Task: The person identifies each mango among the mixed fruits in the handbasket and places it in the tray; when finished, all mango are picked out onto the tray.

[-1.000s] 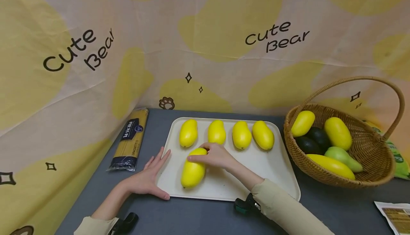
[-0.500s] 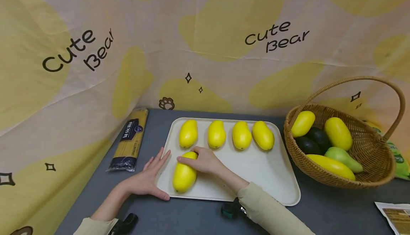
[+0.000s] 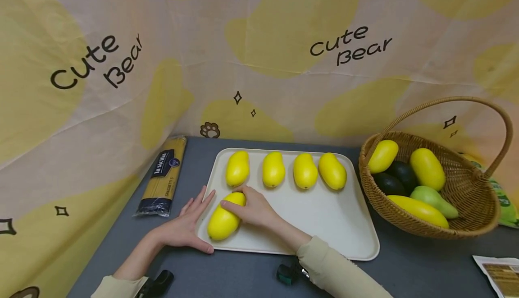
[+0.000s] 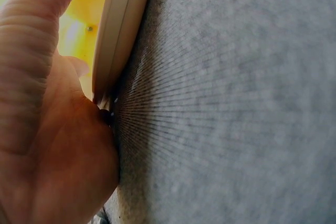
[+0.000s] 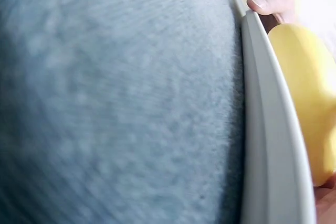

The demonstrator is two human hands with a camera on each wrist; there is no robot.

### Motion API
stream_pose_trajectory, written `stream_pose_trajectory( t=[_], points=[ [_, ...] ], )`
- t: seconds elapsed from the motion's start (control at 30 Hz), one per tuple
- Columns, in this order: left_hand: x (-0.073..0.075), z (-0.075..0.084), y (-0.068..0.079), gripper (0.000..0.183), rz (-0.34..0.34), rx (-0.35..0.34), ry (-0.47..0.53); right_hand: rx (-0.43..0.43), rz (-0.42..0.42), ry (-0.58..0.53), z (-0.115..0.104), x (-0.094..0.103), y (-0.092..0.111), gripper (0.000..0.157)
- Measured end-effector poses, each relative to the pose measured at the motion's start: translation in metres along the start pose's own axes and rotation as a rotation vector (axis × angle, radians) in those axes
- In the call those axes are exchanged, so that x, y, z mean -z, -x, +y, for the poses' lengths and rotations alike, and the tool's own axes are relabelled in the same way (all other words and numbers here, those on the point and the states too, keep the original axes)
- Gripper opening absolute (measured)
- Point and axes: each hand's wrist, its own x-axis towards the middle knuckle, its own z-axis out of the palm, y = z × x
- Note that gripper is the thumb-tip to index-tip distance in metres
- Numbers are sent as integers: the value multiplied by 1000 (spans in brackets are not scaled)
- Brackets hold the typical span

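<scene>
A yellow mango lies at the front left of the white tray, tilted with its far end to the right. My right hand grips its upper right side, thumb across the top; the other fingers are mostly hidden. Fingers spread, my left hand touches the tray's left edge, its thumb at the front left corner. Along the tray's back stand several more mangoes in a row. In the right wrist view the gripped mango shows behind the tray rim.
A wicker basket with a tall handle stands on the right, holding yellow mangoes, dark avocados and a green pear-shaped fruit. A spaghetti pack lies left of the tray. A flat packet sits at the right front.
My right hand has moved left and slightly toward the front with the mango, which has turned to a more slanted angle. The left hand has stayed at the tray's edge.
</scene>
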Motion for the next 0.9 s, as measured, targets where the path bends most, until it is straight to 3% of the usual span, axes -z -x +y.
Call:
stream_pose_trajectory(
  t=[0.37,0.63,0.9],
  points=[
    [1,-1,0,131,-3,-1,-7,-34,1,-115,3,-1,2,55],
    [1,-1,1,131,-6,-19,18,40,-1,-21,4,-3,3,50],
    [0,-2,0,131,3,-24,11,34,-7,9,2,-4,5,51]
  ],
)
